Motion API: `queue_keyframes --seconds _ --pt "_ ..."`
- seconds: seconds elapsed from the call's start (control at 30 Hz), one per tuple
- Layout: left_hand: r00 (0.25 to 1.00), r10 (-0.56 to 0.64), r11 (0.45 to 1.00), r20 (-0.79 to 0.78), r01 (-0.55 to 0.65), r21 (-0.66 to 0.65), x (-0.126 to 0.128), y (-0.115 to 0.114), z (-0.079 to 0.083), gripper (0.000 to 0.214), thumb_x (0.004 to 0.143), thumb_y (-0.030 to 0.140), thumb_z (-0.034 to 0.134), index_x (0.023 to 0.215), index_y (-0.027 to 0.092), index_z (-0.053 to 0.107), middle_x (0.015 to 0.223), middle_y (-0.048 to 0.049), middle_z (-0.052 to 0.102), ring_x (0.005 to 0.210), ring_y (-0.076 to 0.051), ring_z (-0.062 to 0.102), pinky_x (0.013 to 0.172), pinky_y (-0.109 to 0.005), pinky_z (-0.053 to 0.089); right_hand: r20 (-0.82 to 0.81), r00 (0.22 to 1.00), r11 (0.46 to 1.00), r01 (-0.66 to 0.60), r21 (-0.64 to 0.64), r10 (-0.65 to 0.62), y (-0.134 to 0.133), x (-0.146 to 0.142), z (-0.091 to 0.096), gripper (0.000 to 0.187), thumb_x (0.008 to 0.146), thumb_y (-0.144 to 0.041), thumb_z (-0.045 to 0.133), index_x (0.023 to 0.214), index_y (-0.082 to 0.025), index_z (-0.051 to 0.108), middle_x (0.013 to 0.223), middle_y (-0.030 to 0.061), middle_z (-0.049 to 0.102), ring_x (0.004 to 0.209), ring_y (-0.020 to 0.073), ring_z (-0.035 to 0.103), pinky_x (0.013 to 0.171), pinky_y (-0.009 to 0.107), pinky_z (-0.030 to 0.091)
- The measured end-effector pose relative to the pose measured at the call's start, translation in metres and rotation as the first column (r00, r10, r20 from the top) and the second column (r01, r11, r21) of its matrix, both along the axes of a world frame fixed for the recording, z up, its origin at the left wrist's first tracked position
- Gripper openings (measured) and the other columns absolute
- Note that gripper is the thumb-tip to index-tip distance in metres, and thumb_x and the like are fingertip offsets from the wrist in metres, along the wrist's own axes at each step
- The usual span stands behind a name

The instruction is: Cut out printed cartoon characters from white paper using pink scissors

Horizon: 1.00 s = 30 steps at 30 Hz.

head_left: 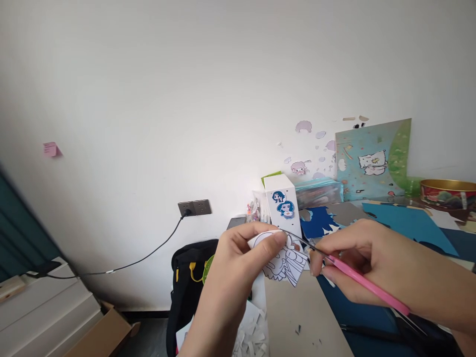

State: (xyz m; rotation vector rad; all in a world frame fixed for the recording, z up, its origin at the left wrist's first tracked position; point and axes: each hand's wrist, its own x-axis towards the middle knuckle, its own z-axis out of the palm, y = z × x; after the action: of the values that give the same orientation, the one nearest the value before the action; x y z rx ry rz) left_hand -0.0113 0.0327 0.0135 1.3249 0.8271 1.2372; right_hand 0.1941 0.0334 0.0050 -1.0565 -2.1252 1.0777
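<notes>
My left hand [241, 258] pinches a white paper cutout [295, 267] between thumb and fingers. Black line drawing covers the cutout, partly hidden by my thumb. On the right, my right hand [383, 263] grips a slim pink-handled tool [366, 283] with a long, thin dark metal end. That metal end reaches left to the cutout's upper edge, beside my left fingertips. I cannot make out the tool's exact kind. Both hands are held above a grey-beige board [301, 317], which bears a few small dark scraps.
White paper scraps [253, 334] lie left of the board. Behind stand a white box [278, 186] with stickers and a clear pouch [320, 192]. Blue sheets [409, 225] and a round tin [448, 193] are at right. A black bag [191, 267] stands at left, below a wall socket [194, 207].
</notes>
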Motion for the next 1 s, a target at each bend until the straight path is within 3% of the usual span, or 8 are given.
queue_keyframes --seconds 0.2,0.43,0.6,1.0 --pt "1.000 -0.006 1.000 -0.005 0.006 0.000 0.000 -0.002 0.001 0.018 0.076 0.029 0.075 0.063 0.016 0.075 0.059 -0.0015 0.069 0.055 -0.010 0.057 0.056 -0.019 0.043 -0.015 0.999 0.996 -0.045 -0.074 0.044 0.001 0.000 0.000 0.018 0.079 -0.006 0.050 0.075 -0.021 0.059 0.060 -0.0064 0.031 0.053 0.0111 0.022 0.048 0.029 0.016" --pt "1.000 0.026 1.000 -0.007 -0.026 0.009 -0.001 -0.003 0.002 0.016 0.073 0.027 0.077 0.061 0.016 0.074 0.054 0.0014 0.064 0.049 -0.007 0.051 0.050 -0.017 0.040 0.042 0.998 0.997 0.042 -0.070 -0.039 -0.004 -0.004 0.010 0.021 0.069 -0.004 0.054 0.076 -0.021 0.066 0.056 -0.0069 0.038 0.052 0.0104 0.028 0.047 0.026 0.021" --pt "0.999 0.027 1.000 -0.030 -0.027 0.012 -0.001 -0.007 0.006 0.016 0.074 0.024 0.077 0.060 0.017 0.073 0.051 0.0029 0.061 0.046 -0.006 0.047 0.045 -0.015 0.036 0.088 0.994 0.996 0.066 -0.056 -0.061 -0.008 -0.007 0.017 0.012 0.074 -0.014 0.059 0.075 -0.020 0.069 0.055 -0.0058 0.041 0.052 0.0112 0.033 0.049 0.025 0.026" --pt "1.000 -0.004 1.000 -0.016 0.004 0.012 -0.003 -0.005 0.006 0.013 0.073 0.021 0.077 0.061 0.016 0.075 0.052 0.0030 0.062 0.046 -0.005 0.048 0.044 -0.012 0.037 0.101 0.993 0.997 0.071 -0.011 -0.069 -0.004 -0.001 0.006 0.030 0.070 -0.002 0.054 0.077 -0.024 0.072 0.050 -0.0062 0.043 0.048 0.0106 0.033 0.046 0.025 0.027"
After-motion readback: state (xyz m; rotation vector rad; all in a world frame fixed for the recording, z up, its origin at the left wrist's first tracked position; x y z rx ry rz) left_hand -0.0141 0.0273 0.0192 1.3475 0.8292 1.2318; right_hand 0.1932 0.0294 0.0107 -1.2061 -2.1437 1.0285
